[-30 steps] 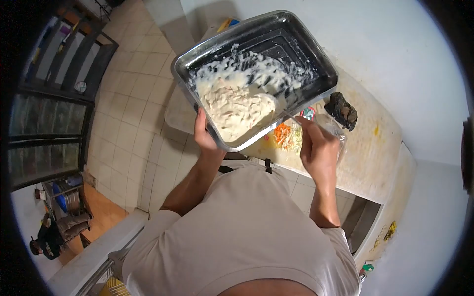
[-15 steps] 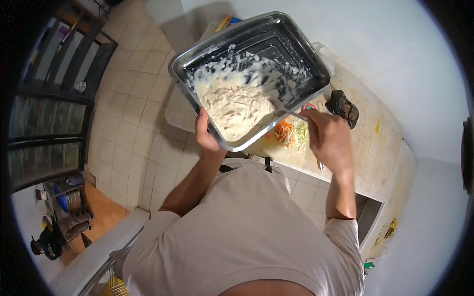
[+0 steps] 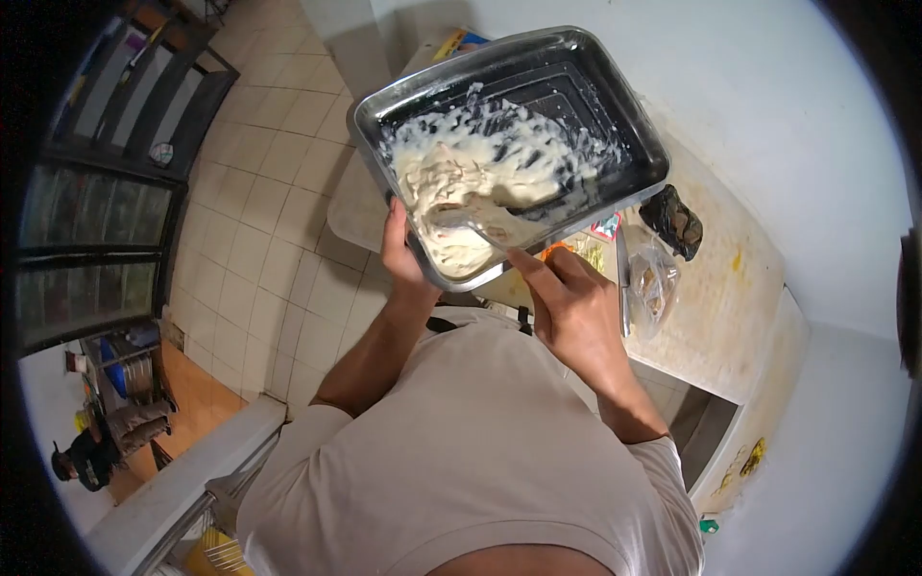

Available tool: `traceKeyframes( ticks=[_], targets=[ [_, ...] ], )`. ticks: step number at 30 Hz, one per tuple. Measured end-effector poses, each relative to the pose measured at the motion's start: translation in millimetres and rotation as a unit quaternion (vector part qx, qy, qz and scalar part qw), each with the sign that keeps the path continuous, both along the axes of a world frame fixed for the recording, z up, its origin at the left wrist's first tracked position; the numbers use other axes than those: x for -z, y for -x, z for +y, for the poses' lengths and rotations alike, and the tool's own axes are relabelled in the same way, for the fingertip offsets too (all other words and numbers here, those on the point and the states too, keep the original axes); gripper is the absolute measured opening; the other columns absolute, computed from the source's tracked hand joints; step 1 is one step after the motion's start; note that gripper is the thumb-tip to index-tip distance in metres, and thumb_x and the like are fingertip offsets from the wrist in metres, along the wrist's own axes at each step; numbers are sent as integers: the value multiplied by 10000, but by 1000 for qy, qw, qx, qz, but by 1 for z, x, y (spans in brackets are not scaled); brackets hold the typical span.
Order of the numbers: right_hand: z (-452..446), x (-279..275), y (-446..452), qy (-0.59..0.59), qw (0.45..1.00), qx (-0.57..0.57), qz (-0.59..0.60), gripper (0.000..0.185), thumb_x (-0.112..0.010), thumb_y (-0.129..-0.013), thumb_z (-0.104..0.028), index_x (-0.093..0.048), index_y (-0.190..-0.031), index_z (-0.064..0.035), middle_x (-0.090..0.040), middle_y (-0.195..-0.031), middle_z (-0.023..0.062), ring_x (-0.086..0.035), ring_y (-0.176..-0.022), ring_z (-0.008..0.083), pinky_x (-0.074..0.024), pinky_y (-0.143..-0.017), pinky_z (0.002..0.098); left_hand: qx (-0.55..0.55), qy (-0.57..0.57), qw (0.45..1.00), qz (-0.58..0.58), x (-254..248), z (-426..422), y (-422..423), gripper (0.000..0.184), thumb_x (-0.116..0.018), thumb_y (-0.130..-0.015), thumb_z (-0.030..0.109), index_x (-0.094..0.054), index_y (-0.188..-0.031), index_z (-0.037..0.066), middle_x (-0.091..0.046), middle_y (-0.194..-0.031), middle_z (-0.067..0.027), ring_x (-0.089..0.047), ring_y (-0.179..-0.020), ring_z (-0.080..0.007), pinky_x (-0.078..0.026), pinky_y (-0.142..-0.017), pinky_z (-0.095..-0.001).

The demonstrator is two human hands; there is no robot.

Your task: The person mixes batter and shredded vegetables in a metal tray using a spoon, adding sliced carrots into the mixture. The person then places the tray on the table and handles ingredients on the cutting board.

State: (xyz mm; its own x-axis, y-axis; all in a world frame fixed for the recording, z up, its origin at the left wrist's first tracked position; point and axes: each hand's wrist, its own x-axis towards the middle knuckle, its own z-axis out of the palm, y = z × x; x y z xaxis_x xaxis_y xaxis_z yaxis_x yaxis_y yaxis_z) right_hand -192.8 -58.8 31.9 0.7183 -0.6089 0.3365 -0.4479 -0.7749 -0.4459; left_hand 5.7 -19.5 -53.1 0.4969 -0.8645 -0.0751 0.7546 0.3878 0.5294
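Note:
A rectangular metal tray (image 3: 615,91) is tilted over the counter, held at its near left edge by my left hand (image 3: 401,252). Thick creamy batter (image 3: 442,182) fills its lower left part, with smears toward the middle. My right hand (image 3: 569,296) is closed on the handle of a spoon (image 3: 471,226), whose head is in the batter. Behind my right hand, partly hidden by it and the tray, shredded vegetables (image 3: 591,252) lie on the counter.
On the pale counter (image 3: 720,307) are a knife (image 3: 624,283), a clear plastic bag (image 3: 655,283), a black plastic bag (image 3: 672,223) and a small red packet (image 3: 606,227). Another person (image 3: 91,456) is far off at the lower left. Dark shelves (image 3: 125,106) stand at the left.
My right hand has moved left and down with the spoon, which now sits deeper in the batter at the tray's near left corner. The tray has shifted slightly right. The clear bag now shows.

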Motion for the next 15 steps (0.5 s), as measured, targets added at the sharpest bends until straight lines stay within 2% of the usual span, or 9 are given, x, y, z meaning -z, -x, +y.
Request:
traceKeyframes(
  ticks=[1, 4, 7, 10, 12, 14, 15],
  targets=[
    [0, 4, 2, -11, 1000, -1, 4, 435, -683, -783, -8, -689, -1205, -112, -577, -795, 75, -653, -728, 273, -534, -594, 405, 6, -16, 999, -34, -2, 2, 0, 609, -345, -1056, 447, -436, -1467, 8, -562, -1394, -162, -569, -1260, -278, -451, -1070, -412],
    [2, 5, 7, -56, 998, 17, 8, 377, -701, -822, -46, -694, -1194, -105, -612, -834, 87, -665, -788, 275, -538, -604, 404, -2, -9, 998, -61, 7, 0, -5, 603, -331, -1061, 443, -449, -1453, 0, -567, -1389, -161, -566, -1263, -282, -449, -1073, -411],
    [0, 5, 20, -112, 992, -45, -30, 314, -702, -869, -79, -697, -1183, -83, -669, -935, 116, -681, -884, 296, -549, -651, 378, -23, -38, 995, -91, 6, 0, -6, 588, -322, -1067, 427, -465, -1434, -9, -573, -1382, -164, -576, -1251, -281, -456, -1066, -404],
    [-24, 24, 53, -177, 970, -33, -162, 309, -706, -881, -100, -691, -1187, -56, -706, -1066, 140, -690, -956, 303, -553, -746, 352, -53, -132, 973, -181, -7, 5, 1, 574, -319, -1069, 406, -476, -1419, -22, -577, -1376, -169, -589, -1231, -284, -462, -1056, -408],
    [-55, 73, 87, -242, 933, 103, -245, 348, -720, -881, -122, -678, -1212, -23, -707, -1141, 164, -686, -1013, 299, -539, -827, 357, -32, -86, 989, -116, 1, 0, -13, 568, -325, -1069, 393, -477, -1417, -29, -575, -1381, -172, -592, -1228, -286, -463, -1054, -412],
    [-75, 113, 106, -294, 885, 268, -241, 420, -737, -876, -153, -650, -1256, 3, -701, -1187, 178, -681, -1042, 290, -533, -880, 384, -28, -70, 993, -92, 5, 2, -25, 564, -331, -1068, 384, -478, -1414, -36, -573, -1385, -176, -592, -1228, -289, -462, -1055, -416],
    [-81, 144, 119, -260, 903, 297, -173, 448, -745, -872, -169, -640, -1268, 12, -696, -1194, 193, -676, -1060, 317, -532, -900, 401, -33, -78, 991, -103, 7, 4, -30, 563, -335, -1067, 381, -478, -1413, -40, -572, -1387, -177, -591, -1230, -291, -461, -1056, -419]
  ],
)
